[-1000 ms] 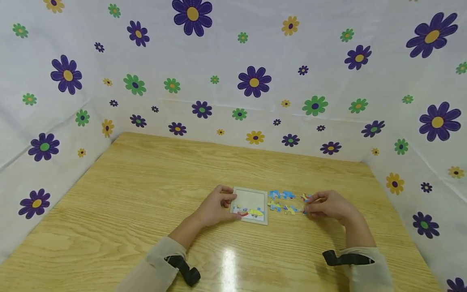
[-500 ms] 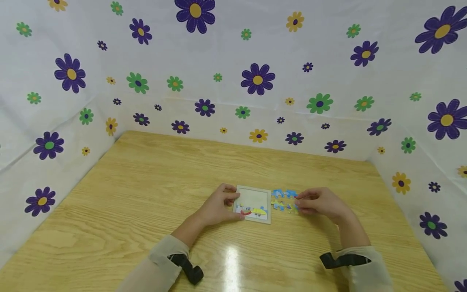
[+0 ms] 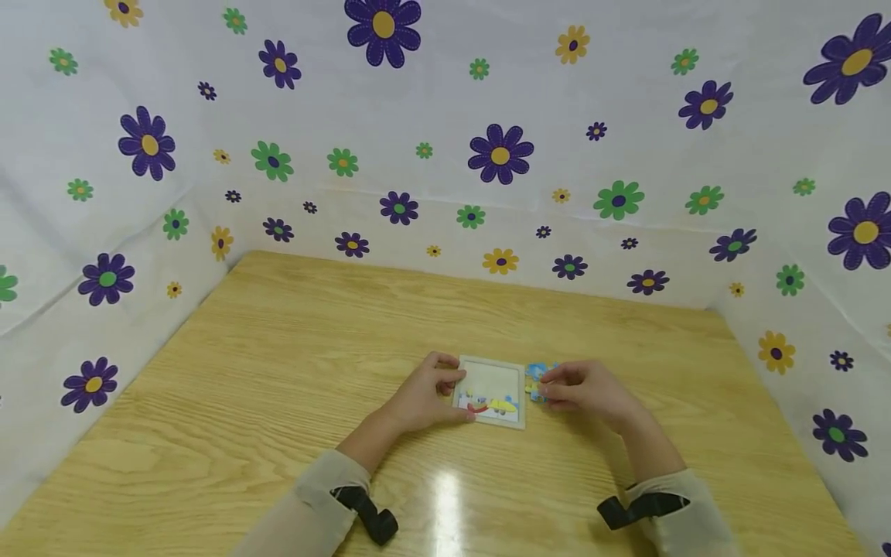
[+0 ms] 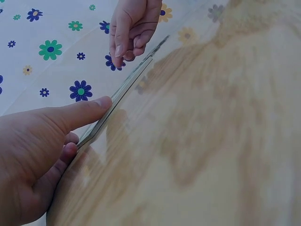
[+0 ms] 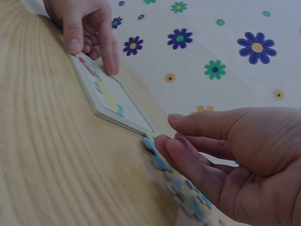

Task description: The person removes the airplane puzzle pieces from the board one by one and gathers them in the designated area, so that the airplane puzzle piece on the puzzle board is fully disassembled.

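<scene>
My left hand (image 3: 418, 398) holds the left side of a pale square puzzle tray (image 3: 524, 398) flat on the table. Its thumb lies at the near corner and its fingers at the far side. A strip of picture with yellow and red shapes (image 3: 490, 406) fills the tray's near part; the rest shows a bare pale base. My right hand (image 3: 592, 394) is just right of the tray, its fingers bent over loose jigsaw pieces (image 3: 534, 373), some hidden beneath it. In the right wrist view, thumb and fingertips stand apart above the blue pieces (image 5: 190, 205), nothing visible between them.
The wooden table (image 3: 313, 333) stretches out around the tray. White cloth with purple, green and yellow flowers (image 3: 501, 155) closes in the back and both sides. Black straps (image 3: 643, 507) cross the sleeve cuffs.
My right hand has moved left across the loose pieces toward the tray, covering more of them. The left hand keeps its hold on the tray. The head view has shifted slightly.
</scene>
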The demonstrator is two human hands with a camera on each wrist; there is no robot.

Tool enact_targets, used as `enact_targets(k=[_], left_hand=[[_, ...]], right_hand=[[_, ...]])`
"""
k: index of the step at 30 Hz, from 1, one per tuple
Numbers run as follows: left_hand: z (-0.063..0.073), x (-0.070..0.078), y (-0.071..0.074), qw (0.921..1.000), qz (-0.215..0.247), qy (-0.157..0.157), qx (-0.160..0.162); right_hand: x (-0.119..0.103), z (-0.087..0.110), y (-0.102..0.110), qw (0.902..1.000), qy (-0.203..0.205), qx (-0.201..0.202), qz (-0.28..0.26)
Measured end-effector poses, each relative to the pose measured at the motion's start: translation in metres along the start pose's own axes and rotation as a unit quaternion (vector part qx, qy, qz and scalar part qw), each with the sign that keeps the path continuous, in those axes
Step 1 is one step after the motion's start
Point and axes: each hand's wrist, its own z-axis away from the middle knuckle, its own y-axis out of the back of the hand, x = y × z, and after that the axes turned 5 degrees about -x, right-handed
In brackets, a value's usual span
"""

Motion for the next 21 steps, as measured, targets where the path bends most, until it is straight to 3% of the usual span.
enact_targets(k=[4,14,21], left_hand=[[0.001,-0.002,0.000,0.9999,-0.011,-0.003,0.000],[0.002,-0.002,-0.001,0.9997,-0.024,0.004,-0.003],[0.002,0.000,0.001,0.9996,-0.027,-0.011,0.003]], right_hand=[[-0.002,-0.006,-0.013,1.0000,0.001,0.006,-0.006],[-0.012,-0.014,-0.031,0.9995,0.015,-0.023,0.016],[-0.027,-0.018,-0.047,0.9984,0.029,-0.040,0.027]])
